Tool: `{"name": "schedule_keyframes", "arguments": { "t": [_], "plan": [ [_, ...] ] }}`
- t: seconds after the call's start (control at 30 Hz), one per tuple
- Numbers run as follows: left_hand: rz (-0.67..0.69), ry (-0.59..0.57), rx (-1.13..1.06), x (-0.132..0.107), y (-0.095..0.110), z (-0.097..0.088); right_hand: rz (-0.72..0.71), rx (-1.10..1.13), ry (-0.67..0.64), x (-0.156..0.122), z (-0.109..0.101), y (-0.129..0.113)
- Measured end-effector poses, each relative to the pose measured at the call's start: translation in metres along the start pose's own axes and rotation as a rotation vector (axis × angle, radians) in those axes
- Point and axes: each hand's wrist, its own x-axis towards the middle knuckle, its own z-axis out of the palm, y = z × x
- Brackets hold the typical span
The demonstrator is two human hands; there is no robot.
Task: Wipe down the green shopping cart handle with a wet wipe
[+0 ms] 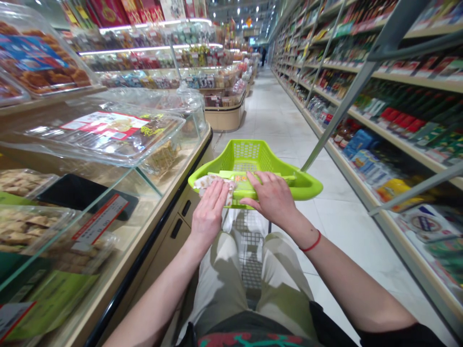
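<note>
Two bare hands rest on a green basket (pixel 309 187); clock positions are read from the basket's middle as the wearer sees it. Left hand (pixel 210 207): at 8 o'clock, laid over a pale patterned cloth (pixel 203 181) on the basket's near rim. Its fingers lie close together and almost straight, pressed flat across the cloth; the thumb is hidden, so whether it pinches the fabric cannot be told. Right hand (pixel 272 196): at 4 o'clock, palm down on the basket. Its fingers are parted and lightly bent, tips reaching a yellow-green label (pixel 239 179) with orange lettering; the thumb is held well out towards 9 o'clock along the near edge. Nothing loose is seen in this hand. A red string (pixel 312 242) circles the right wrist.

Basket location: straight ahead of the wearer, upright, above a wire grid (pixel 251 270) seen at 6 o'clock between the legs in light trousers (pixel 220 274). One grey bar (pixel 334 111) rises from beside the basket towards 1 o'clock.

Surroundings: at 9 o'clock, a glass-fronted counter (pixel 197 152) with packed food, including a clear plastic box (pixel 164 132) bearing a red and white sticker. At 3 o'clock, long shelves (pixel 415 79) of boxes and packets. At 12 o'clock, a pale tiled floor (pixel 260 103) runs away; a distant dark figure (pixel 264 57) is too small to detail.
</note>
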Motion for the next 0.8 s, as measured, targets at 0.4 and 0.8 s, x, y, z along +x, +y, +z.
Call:
{"name": "schedule_keyframes", "arguments": {
  "t": [0.4, 0.8],
  "plan": [
    [-0.341, 0.165, -0.074, -0.004, -0.043, 0.002, 0.006, 0.001, -0.005, 0.001, 0.0, 0.0],
    [-0.132, 0.127, -0.066, -0.017, 0.014, 0.012, -0.017, -0.008, -0.009, -0.001, 0.001, 0.004]
  ]
}}
